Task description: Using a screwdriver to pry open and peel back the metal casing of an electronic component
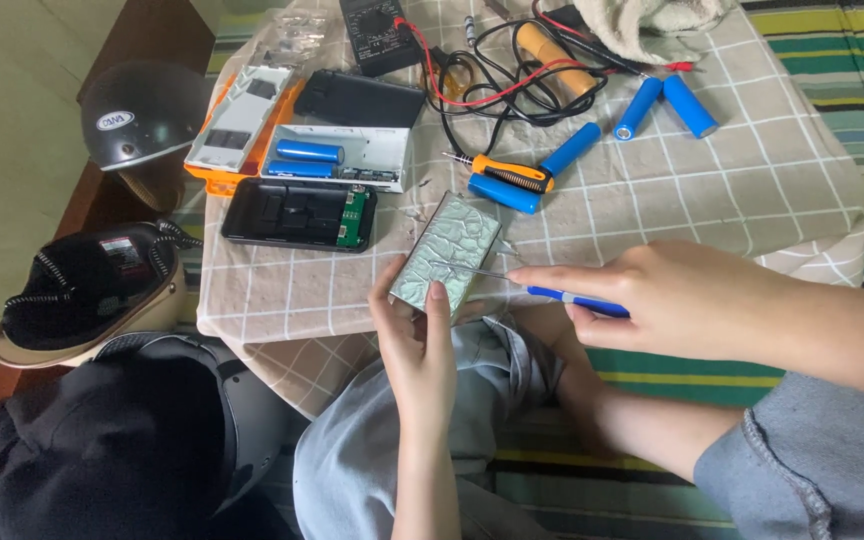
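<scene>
My left hand (414, 340) grips a flat rectangular case (447, 251) with a shiny, crinkled silver face, holding it tilted at the near table edge. My right hand (652, 298) holds a thin blue-handled screwdriver (552, 294) whose metal tip lies across the case's silver face. An open black case (297, 214) showing a green circuit board lies just left of it. A white tray (342, 157) holding two blue cylindrical cells sits behind that.
Loose blue cells (689, 104) lie on the checked cloth (712, 190) beside an orange-and-black screwdriver (497, 168). A black multimeter (379, 35) with red and black leads sits at the back. Helmets (137, 112) rest at the left.
</scene>
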